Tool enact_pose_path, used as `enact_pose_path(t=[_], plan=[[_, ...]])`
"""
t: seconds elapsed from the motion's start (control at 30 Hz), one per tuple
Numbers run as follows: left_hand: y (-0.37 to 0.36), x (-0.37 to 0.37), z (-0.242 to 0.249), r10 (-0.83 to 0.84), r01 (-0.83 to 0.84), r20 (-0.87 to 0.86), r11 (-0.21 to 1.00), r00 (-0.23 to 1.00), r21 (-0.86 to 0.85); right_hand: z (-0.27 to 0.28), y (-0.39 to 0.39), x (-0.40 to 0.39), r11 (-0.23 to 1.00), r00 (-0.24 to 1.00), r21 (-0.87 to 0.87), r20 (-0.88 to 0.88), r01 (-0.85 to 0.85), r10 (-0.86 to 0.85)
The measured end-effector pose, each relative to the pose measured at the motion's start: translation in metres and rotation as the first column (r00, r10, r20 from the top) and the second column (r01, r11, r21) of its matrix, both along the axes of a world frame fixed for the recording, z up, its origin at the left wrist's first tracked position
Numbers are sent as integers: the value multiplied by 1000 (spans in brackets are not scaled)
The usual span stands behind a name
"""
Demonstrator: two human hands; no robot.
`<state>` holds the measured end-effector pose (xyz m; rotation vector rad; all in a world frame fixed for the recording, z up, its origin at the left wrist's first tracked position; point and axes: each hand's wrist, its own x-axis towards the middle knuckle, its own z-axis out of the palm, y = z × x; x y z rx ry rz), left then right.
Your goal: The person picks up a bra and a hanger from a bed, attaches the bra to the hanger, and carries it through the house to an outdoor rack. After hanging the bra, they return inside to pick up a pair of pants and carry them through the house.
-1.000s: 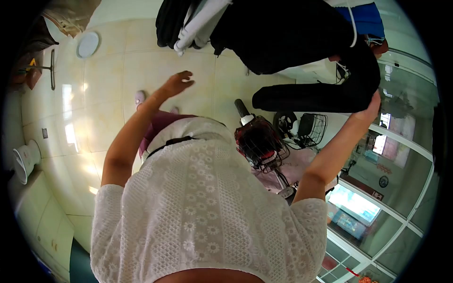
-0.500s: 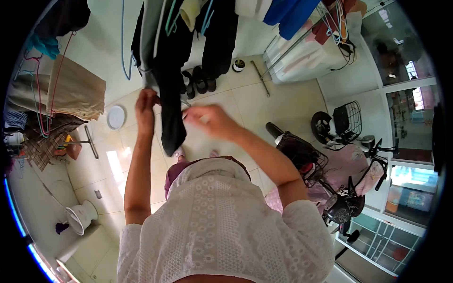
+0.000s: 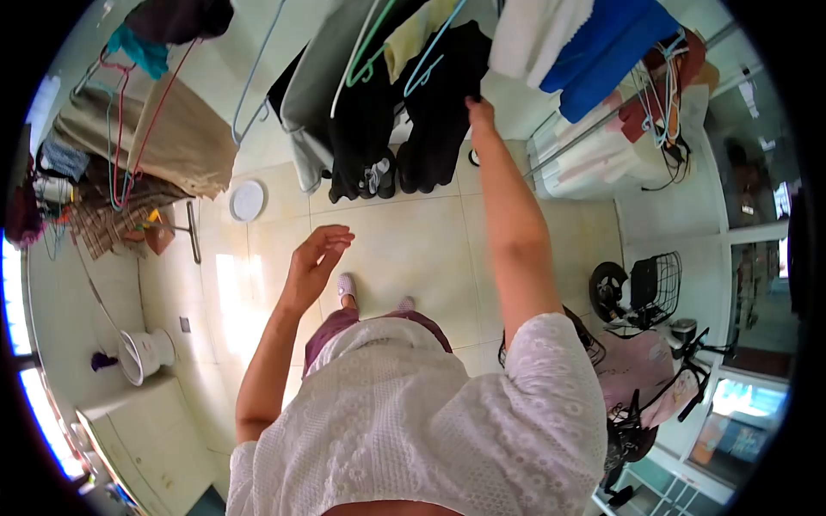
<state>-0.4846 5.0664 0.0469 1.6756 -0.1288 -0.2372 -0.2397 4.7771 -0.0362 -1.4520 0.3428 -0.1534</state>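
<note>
My right hand [image 3: 482,118] is stretched up and forward, its fingers closed on the edge of black trousers [image 3: 443,107] hanging from above. My left hand [image 3: 317,265] is in the air over the floor, holding nothing, with the thumb apart from the fingers. Ahead of it hang another black garment [image 3: 360,142] and a grey garment [image 3: 308,153]. A green hanger [image 3: 370,64], a light blue hanger [image 3: 423,73] and a small yellow cloth [image 3: 409,45] are in front of the black clothes. The tops of the clothes are partly out of view.
Beige trousers [image 3: 194,142] and a red hanger [image 3: 159,107] hang at the left. White and blue cloths [image 3: 602,56] hang at the right, near a covered white bulk [image 3: 576,155]. A round white lid [image 3: 248,200] lies on the tiles. An electric bike [image 3: 637,370] stands at the right.
My right hand has moved up and right, from the near black garment to the trousers' edge. My left hand has let go of the grey garment and come down. The view has shifted left.
</note>
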Motion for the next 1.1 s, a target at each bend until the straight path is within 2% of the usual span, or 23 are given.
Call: enact_pose_path(t=[0.03, 0.1, 0.17, 0.2, 0.27, 0.3, 0.33, 0.43, 0.5, 0.57, 0.6, 0.63, 0.67, 0.73, 0.77, 0.83, 0.87, 0.9, 0.97, 1.0, 1.07, 1.1], plan=[[-2, 4, -2, -6, 5, 26, 1000, 1000, 26, 21, 3, -14, 967, 996, 255, 88, 3, -27], [-8, 18, -3, -9, 5, 115, 1000, 993, 30, 13, -39, -9, 871, 976, 483, 217, -94, -15], [-27, 43, 8, -20, 1, 312, 998, 950, 63, 109, -40, -59, 762, 946, 594, 317, -257, 73], [-41, 56, 27, -40, 13, 345, 997, 938, 81, 132, -58, -60, 832, 947, 501, 309, -237, 84], [-77, 93, 45, -19, -154, 675, 968, 737, 196, 185, -77, -68, 926, 942, 318, 320, -204, 98], [-97, 106, 60, 6, -158, 711, 976, 703, 148, 211, -79, -77, 954, 938, 229, 329, -191, 108], [-121, 123, 63, 6, -243, 787, 953, 617, 183, 227, -88, -78, 951, 928, 175, 319, -255, 190], [-187, 140, 96, 22, -226, 753, 959, 657, 169, 263, -61, -101, 977, 939, 8, 277, -212, 202], [-209, 139, 117, -74, 24, 510, 994, 857, 104, 273, -43, -117, 967, 938, -108, 238, -232, 252], [-217, 144, 116, -49, 23, 501, 998, 864, 57, 280, -50, -119, 973, 955, -139, 212, -183, 209], [-222, 146, 111, -22, 15, 484, 1000, 875, 19, 288, -51, -125, 984, 966, -60, 192, -167, 176], [-223, 150, 104, 88, -124, 621, 992, 779, 16, 296, -53, -129, 988, 974, 20, 174, -150, 144], [-220, 163, 100, 14, -52, 646, 998, 763, 41, 299, -81, -117, 962, 960, 99, 146, -255, 239], [-206, 166, 99, -78, 53, 632, 997, 771, 59, 318, -101, -119, 996, 975, 28, 207, -87, 79], [-199, 164, 103, -66, 45, 632, 998, 772, 50, 328, -110, -116, 999, 972, -29, 235, -18, 25], [-189, 159, 109, -144, 174, 453, 984, 880, -26, 356, -94, -139, 999, 974, -9, 223, -46, 46], [-185, 159, 112, -158, 226, 448, 969, 880, -103, 369, -108, -136, 995, 977, -44, 189, -91, 98], [-187, 163, 107, -148, 219, 449, 969, 881, -110, 379, -104, -139, 985, 967, -53, 191, -161, 168], [-192, 171, 104, 29, -38, 642, 999, 766, 0, 391, -90, -144, 979, 968, -202, 252, 33, 20], [-191, 172, 105, 32, -38, 646, 999, 763, -5, 394, -88, -144, 978, 966, -207, 257, 34, 20], [-184, 174, 110, -43, -17, 610, 996, 791, 92, 400, -86, -138, 960, 972, -186, 150, 208, -182], [-179, 171, 114, -41, -17, 621, 996, 783, 87, 400, -98, -128, 959, 970, -187, 164, 212, -182]])
